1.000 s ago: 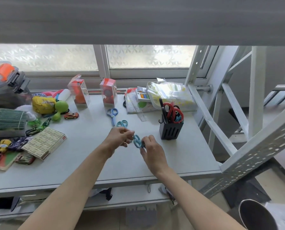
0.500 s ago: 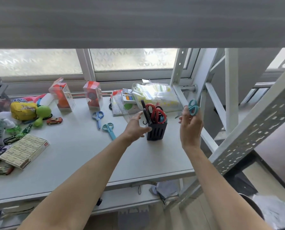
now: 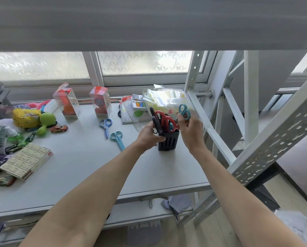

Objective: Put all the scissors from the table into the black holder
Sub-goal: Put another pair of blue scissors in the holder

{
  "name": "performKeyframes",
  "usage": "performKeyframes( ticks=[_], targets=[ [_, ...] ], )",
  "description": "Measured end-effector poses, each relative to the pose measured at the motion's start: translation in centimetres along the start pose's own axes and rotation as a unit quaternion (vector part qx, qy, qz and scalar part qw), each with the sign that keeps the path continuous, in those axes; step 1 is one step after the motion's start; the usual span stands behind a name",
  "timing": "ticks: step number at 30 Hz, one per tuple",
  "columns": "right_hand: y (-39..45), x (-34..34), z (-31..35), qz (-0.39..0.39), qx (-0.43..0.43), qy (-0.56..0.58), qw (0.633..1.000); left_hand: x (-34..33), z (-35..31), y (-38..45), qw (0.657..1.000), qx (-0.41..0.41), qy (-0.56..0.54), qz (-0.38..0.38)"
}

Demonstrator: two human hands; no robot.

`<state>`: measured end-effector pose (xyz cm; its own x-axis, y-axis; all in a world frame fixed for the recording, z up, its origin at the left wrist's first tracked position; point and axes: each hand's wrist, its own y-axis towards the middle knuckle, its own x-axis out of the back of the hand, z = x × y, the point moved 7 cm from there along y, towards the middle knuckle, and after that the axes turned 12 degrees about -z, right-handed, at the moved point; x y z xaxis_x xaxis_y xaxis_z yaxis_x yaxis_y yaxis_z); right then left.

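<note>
**Teal scissors held above holder; two pairs remain on table**

Landmark for all positions: the black holder, standing upright on the table near its right edge.

Left hand: closed around the holder's left side, fingers wrapped on the wall near the rim, apparently steadying it. The holder already contains a black-handled pair, a red-handled pair and what looks like a teal handle lower down among them.

Right hand: just right of the holder and above its rim, fingers pinched on a small teal pair. The handle loops stand up above the fingers; the blades are hidden behind the hand, so I cannot tell how far they are from the opening or whether they are closed.

Outstanding items: a blue pair lies well left of the holder, toward the window; a light-blue pair lies left of the holder, nearer than the blue one. Both are flat on the table, apart from each other.

Handling assessment: these appear to be small, light, rigid scissors with smooth plastic handles. A pinch at the pivot or just below the loops should keep the blades shut and pointing down. The holder is crowded, so the points may catch on handles already inside. The holder itself looks light and may tip if left unsupported. Flat-lying pairs are best lifted by the loops, which stand proud of the surface.
</note>
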<state>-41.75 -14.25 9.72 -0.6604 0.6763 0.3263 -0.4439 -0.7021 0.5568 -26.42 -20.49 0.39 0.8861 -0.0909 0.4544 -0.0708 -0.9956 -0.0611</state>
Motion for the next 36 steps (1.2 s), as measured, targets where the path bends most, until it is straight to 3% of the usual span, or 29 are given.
performKeyframes(
  ticks=[9, 23, 36],
  targets=[
    [1.0, -0.4, 1.2, 0.02, 0.087, -0.08, 0.993, -0.2, -0.4, -0.2, 1.0, 0.001, -0.013, 0.001],
    [0.8, -1.8, -2.7, 0.115, -0.056, -0.082, 0.988, 0.0, -0.7, -0.6, 1.0, 0.01, -0.014, 0.007],
    [-0.6, -1.1, -3.4, 0.057, -0.106, -0.07, 0.99, 1.3, 0.3, -1.5, 1.0, -0.006, -0.012, 0.007]
  ],
)
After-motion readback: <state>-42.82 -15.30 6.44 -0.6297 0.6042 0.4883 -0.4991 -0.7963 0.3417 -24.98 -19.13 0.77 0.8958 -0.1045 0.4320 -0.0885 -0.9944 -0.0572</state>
